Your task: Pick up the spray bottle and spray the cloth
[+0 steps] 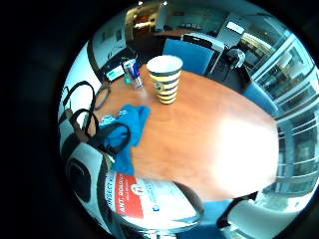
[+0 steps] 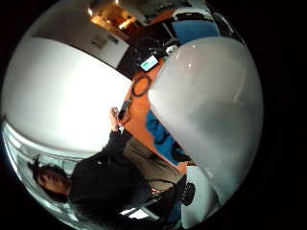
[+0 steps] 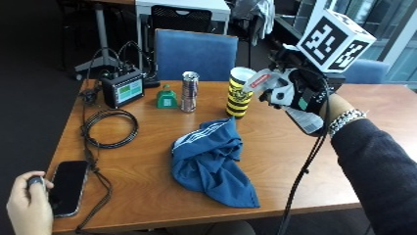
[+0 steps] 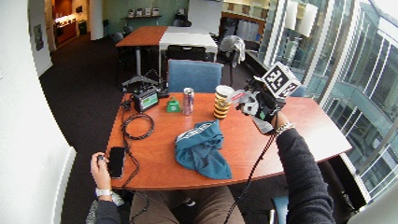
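A wooden table [image 3: 293, 161] stood in a glass-walled office. Your gloved right hand [image 3: 301, 94] grasped the white spray bottle [image 3: 287, 95], lifted above the table's two o'clock area, nozzle apparently aimed toward the crumpled blue cloth [image 3: 212, 164] at centre, judging ready to spray. A striped cup [image 3: 239, 93] stood at twelve o'clock.

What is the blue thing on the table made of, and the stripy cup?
The blue cloth looks like soft fabric: it lies crumpled in folds. The striped cup is probably paper or card with a matte printed surface, though plastic is possible. The table looks like smooth wood or wood veneer.
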Motion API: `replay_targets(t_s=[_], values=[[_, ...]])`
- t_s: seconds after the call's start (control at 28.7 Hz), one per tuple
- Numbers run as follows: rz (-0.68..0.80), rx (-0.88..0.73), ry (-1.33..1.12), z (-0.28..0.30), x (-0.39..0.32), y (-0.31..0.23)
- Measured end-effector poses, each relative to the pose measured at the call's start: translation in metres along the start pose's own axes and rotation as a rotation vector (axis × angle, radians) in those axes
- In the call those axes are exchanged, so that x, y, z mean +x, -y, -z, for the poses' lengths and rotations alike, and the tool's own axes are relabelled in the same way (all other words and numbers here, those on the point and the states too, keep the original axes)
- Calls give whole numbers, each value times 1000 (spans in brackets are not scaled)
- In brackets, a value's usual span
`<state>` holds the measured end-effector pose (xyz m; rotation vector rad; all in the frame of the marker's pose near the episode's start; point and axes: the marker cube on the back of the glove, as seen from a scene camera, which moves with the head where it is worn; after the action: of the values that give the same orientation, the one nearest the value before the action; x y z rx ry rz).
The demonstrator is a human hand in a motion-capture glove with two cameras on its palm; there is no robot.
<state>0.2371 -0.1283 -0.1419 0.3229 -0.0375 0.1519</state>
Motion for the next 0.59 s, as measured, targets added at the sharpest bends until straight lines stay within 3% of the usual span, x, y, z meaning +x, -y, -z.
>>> replay_targets(t_s=[0.59], values=[[116,-385,-480,-56,-44,2]])
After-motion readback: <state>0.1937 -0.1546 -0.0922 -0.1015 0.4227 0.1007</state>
